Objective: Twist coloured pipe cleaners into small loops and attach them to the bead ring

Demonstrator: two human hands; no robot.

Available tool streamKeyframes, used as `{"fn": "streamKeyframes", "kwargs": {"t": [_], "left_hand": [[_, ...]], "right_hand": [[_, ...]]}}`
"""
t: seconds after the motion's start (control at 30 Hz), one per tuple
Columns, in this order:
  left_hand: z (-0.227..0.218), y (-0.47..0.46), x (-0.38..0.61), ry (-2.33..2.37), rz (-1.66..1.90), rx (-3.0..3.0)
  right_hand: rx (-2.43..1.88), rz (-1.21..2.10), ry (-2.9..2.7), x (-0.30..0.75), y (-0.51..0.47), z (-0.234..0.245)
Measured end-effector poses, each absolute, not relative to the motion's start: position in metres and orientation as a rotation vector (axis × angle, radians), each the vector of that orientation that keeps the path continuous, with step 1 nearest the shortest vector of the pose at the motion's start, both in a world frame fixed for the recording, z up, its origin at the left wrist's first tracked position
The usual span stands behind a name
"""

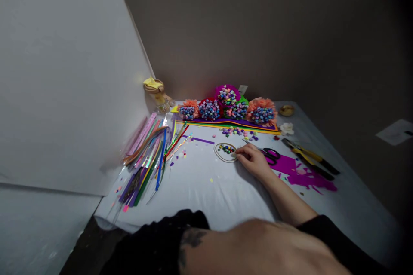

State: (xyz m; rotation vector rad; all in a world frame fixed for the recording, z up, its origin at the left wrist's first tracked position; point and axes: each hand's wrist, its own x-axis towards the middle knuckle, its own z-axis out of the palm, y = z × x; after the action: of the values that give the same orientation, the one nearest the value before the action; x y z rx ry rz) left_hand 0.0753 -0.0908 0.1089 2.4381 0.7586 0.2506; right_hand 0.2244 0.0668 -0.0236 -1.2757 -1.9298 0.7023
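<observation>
My right hand (253, 160) reaches over the table, fingers drawn together at the right edge of a thin gold-coloured ring (215, 154). What its fingertips pinch is too small to make out. Several small multicoloured folded paper stars or beads (226, 149) lie inside the ring. Close to the camera, my left hand (274, 245) crosses the bottom of the view, large and blurred, with its fingers hidden. Just beyond my right hand lie scissors with black handles (272, 154). Loose purple and pastel stars (237, 132) are scattered behind the ring.
Paper and glittery strips (146, 159) pile up at left. Flower-like bunches (209, 109) line the back, near a jar (159, 99). Pliers (309, 159) and magenta paper scraps (309, 179) lie at right, with a white flower (286, 128) behind. Walls stand left and behind.
</observation>
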Motion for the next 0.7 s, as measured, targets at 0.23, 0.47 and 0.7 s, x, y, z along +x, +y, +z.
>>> {"fn": "streamKeyframes", "kwargs": {"t": [0.23, 0.47, 0.7], "left_hand": [[0.077, -0.031, -0.054, 2.199, 0.040, 2.241], [0.037, -0.019, -0.120, 2.555, -0.129, 1.800], [0.038, -0.014, -0.125, 2.616, -0.098, 1.753]], "right_hand": [[-1.276, 0.728, -1.938, 0.224, 0.067, -0.028], [-1.288, 0.745, -1.938, 0.225, 0.067, -0.030], [-1.270, 0.735, -1.940, 0.223, 0.065, -0.029]]}}
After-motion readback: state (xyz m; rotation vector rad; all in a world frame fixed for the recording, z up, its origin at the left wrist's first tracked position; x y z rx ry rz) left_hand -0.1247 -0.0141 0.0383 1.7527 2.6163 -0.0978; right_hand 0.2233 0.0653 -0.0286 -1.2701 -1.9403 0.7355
